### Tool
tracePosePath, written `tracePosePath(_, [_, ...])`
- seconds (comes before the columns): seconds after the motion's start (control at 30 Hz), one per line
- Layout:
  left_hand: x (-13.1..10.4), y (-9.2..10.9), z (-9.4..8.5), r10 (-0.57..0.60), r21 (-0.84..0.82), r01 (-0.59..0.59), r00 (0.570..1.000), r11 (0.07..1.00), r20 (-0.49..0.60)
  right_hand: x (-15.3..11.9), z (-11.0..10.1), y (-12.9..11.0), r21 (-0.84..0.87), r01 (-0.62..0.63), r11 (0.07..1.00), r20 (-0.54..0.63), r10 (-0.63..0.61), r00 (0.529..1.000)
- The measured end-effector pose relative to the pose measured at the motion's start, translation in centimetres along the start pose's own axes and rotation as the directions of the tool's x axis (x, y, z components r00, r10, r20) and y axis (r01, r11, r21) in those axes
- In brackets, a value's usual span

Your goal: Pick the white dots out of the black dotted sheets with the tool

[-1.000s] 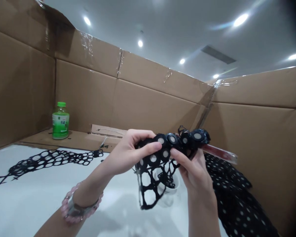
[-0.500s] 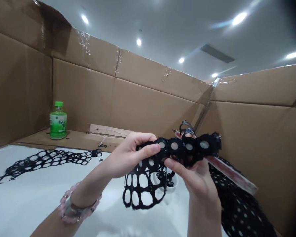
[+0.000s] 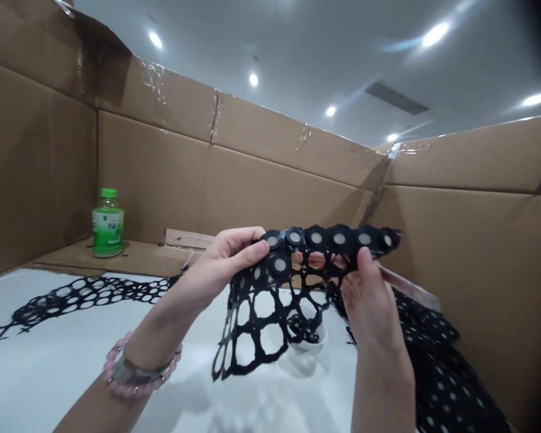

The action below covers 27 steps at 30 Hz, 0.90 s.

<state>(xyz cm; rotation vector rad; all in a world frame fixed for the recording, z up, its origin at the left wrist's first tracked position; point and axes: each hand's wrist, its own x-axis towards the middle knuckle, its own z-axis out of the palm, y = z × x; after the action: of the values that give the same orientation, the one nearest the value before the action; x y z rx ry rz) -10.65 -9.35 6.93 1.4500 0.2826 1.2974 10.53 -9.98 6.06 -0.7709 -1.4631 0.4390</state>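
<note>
A black openwork mesh piece (image 3: 269, 338) hangs between my two hands above the white table. Along its top edge runs a row of round black rings with pale discs in them (image 3: 316, 239). My left hand (image 3: 228, 258) pinches the left end of that row, thumb in front and fingers behind. At the right end, my right hand (image 3: 372, 300) grips the row with its thumb on the front. A clear, bar-shaped thing (image 3: 412, 288) sticks out behind my right hand; its kind cannot be made out. Behind the mesh stands a small clear cup (image 3: 313, 346) with black bits in it.
Another black mesh strip (image 3: 94, 291) lies on the white table (image 3: 175, 373) at the left. A green-capped bottle (image 3: 108, 225) stands at the back left. Dark dotted material (image 3: 451, 373) is heaped at the right. Cardboard walls (image 3: 270, 186) enclose the table.
My right hand has moved right and up, away from the left one. The mesh's top row is now stretched out flatter, and more of its openings show. The clear bar has shifted left.
</note>
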Motion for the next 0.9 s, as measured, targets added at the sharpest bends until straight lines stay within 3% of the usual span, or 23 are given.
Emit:
tracePosePath(0.1, [0.0, 0.4, -0.6, -0.005, -0.119, 0.003, 1.000, 0.993, -0.016, 0.5, -1.5, -0.9, 0.140, -0.207, 0.968, 0.138, 0.188, 0.972])
tracePosePath(0.27, [0.0, 0.8, -1.1, 0.030, -0.147, -0.035, 0.999, 0.989, -0.036, 1.0, -4.1, -1.5, -0.140, -0.342, 0.929, 0.276, 0.368, 0.888])
tracePosePath(0.4, [0.2, 0.7, -0.7, 0.091, -0.179, -0.109, 0.990, 0.978, -0.106, 1.1, -6.0, -1.3, -0.162, -0.368, 0.916, 0.375, 0.402, 0.836])
tracePosePath(0.5, [0.3, 0.6, -0.3, 0.113, -0.180, -0.150, 0.973, 0.972, -0.201, 0.9, -6.4, -1.5, -0.048, -0.374, 0.926, 0.405, 0.360, 0.840])
tracePosePath(0.6, [0.4, 0.1, 0.0, 0.176, -0.106, -0.208, 0.952, 0.972, -0.252, 0.5, -4.8, -2.1, 0.162, -0.358, 0.920, 0.342, 0.288, 0.895])
tracePosePath(0.7, [0.6, -0.6, 0.4, 0.270, -0.009, -0.285, 0.919, 0.959, -0.288, -0.2, -1.5, -2.7, 0.423, -0.330, 0.844, 0.240, 0.247, 0.939])
tracePosePath(0.8, [0.7, -1.3, 0.8, 0.329, 0.036, -0.336, 0.887, 0.941, -0.323, -0.7, 1.8, -2.7, 0.485, -0.275, 0.830, 0.176, 0.216, 0.961])
tracePosePath(0.9, [0.7, -1.6, 1.1, 0.353, 0.059, -0.355, 0.871, 0.933, -0.342, -1.1, 3.8, -2.4, 0.498, -0.272, 0.823, 0.153, 0.225, 0.962])
